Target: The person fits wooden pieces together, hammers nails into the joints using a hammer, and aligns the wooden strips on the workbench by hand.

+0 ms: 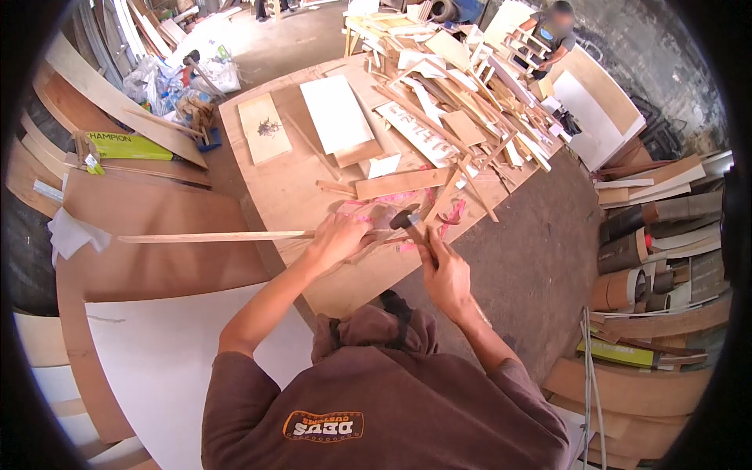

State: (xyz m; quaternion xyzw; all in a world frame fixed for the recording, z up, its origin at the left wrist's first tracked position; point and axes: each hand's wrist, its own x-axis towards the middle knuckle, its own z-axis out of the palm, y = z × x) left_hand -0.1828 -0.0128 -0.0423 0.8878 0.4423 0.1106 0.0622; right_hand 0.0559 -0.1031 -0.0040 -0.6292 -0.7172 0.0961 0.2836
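My right hand [446, 276] is wrapped round the handle of a hammer [405, 220], whose dark head is up over the work table. Beside it, my left hand [341, 237] closes on a long thin wooden strip [211, 236] that sticks out far past the table's left edge. The strip's right end lies close to the hammer head. Pink plastic scraps [454, 213] and a short flat board [401, 184] lie just beyond my hands. Whether a nail is between my left fingers cannot be made out.
The wooden table [313, 294] bears a white panel [335, 113], a small board with dark nails [264, 128] and a big heap of wood offcuts [462, 102]. Another person [552, 39] stands behind the heap. Large sheets [188, 345] lean at left; rolls and boards [619, 290] are stacked right.
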